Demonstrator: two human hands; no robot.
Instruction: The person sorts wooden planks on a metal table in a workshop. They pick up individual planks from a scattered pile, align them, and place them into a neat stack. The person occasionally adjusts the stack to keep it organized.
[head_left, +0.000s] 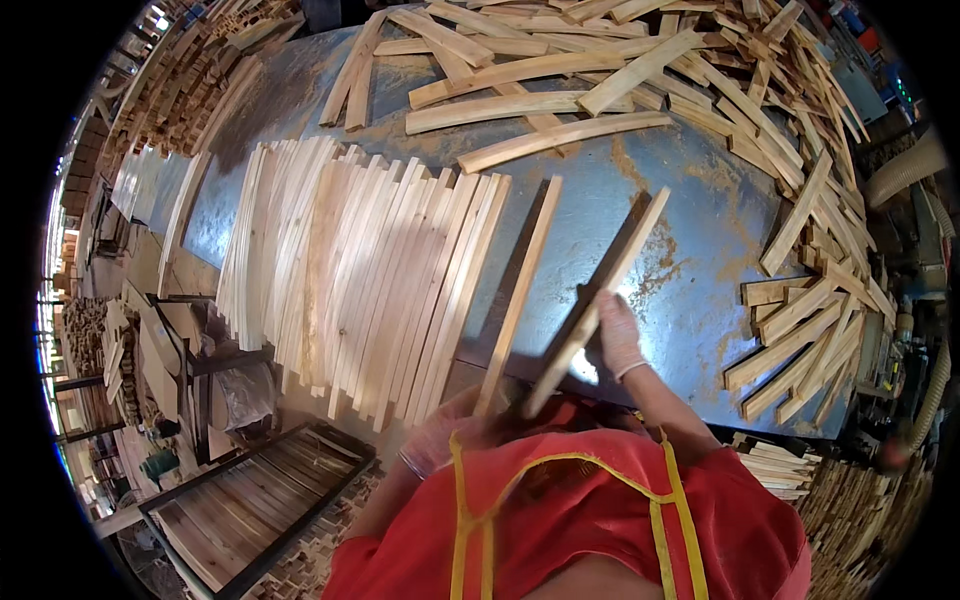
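On the left, a row of pale, thin wooden slats lies packed edge to edge on the blue, rust-stained metal table. Just beside it, the gloved left hand closes around the near end of a long pale wooden slat that angles away over the table. The gloved right hand grips a second pale slat at mid-length. Loose slats pile up to the right.

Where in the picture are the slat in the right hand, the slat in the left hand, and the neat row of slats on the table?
Right-hand slat (610, 280): head view, middle of its length.
Left-hand slat (520, 295): head view, mid-length.
Row of slats (350, 280): head view, centre of the row.
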